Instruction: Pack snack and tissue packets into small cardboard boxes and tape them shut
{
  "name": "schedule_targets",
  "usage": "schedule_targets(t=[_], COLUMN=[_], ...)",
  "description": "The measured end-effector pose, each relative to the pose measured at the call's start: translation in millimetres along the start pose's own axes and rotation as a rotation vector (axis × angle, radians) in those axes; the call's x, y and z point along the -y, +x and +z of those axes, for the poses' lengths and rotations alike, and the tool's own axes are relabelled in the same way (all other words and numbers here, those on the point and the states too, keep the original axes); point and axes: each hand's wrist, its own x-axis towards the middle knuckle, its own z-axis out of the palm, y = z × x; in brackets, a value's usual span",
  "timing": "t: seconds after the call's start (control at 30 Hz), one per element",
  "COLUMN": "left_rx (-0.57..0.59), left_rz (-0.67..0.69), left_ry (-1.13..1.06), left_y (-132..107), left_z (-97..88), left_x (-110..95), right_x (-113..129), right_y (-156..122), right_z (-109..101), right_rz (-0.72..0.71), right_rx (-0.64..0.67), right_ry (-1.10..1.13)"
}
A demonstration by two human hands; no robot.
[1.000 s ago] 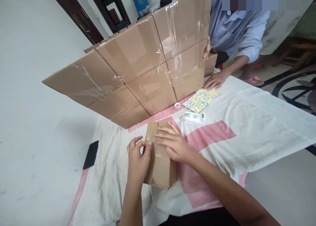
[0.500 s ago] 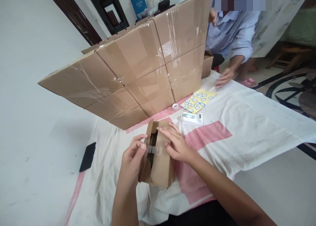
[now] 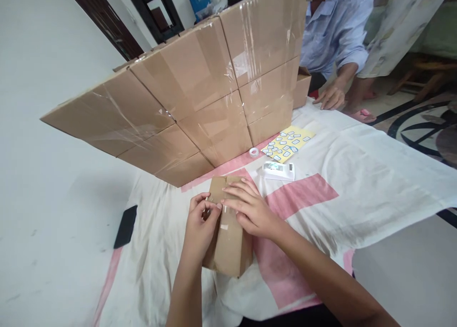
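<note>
A small cardboard box (image 3: 228,241) stands on the white and pink cloth (image 3: 357,174) in front of me. My left hand (image 3: 200,227) grips its left side, thumb and forefinger pinching a strip of clear tape across the top flaps. My right hand (image 3: 250,208) lies flat on the right flap with its fingers stretched out, pressing it down. Both flaps are closed.
A wall of stacked, taped cardboard boxes (image 3: 200,94) rises just behind. A white tape dispenser (image 3: 279,170), a tape roll (image 3: 253,152) and a yellow sticker sheet (image 3: 288,143) lie to the right. A black phone (image 3: 125,226) lies at left. Another person's hand (image 3: 332,97) rests on the cloth.
The left flap, which stood open half a second ago, is pressed shut again. The other person's hand has drawn back toward the far edge of the cloth.
</note>
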Motion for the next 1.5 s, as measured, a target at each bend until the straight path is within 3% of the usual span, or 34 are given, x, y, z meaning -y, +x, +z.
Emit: schedule_targets(t=[0.43, 0.63, 0.77, 0.87, 0.97, 1.0, 1.07, 1.17, 1.23, 1.33, 1.5], left_rx=[-0.053, -0.054, 0.052, 0.114, 0.111, 0.106, 0.095, 0.095, 0.111, 0.125, 0.175], left_rz=[0.011, -0.104, -0.122, -0.192, -0.206, -0.200, -0.198, -0.212, -0.220, -0.227, -0.198], left_ry=[0.300, 0.245, 0.123, 0.081, 0.138, 0.148, 0.152, 0.176, 0.227, 0.310, 0.406], left_y=[3, 11, 8, 6, 6, 6, 5, 3, 2, 2, -2], left_z=[-4.4, -9.4, -6.4, -5.2, -5.5, -5.7, -6.1, -6.8, -6.9, -5.6, -2.7], left_x=[-6, 4, 9, 9, 9, 9, 8, 2, -3, -11, -19], right_x=[-1, 2, 0, -33, -90, -111, -147, -181, -189, -190, -175], right_y=[0, -2, -3, -4, 1, 4, 14, 28, 34, 37, 29], right_z=[2, 5, -9, -52, -108, -123, -138, -127, -112, -101, -113], right_rz=[0.035, 0.009, 0.006, 0.117, 0.401, 0.503, 0.705, 0.856, 0.871, 0.874, 0.803], right_rx=[-0.028, -0.026, -0.060, -0.164, -0.267, -0.249, -0.047, 0.255, 0.310, 0.284, 0.115], right_ry=[0.002, -0.004, 0.089, 0.154, -0.092, -0.218, -0.470, -0.672, -0.686, -0.668, -0.636])
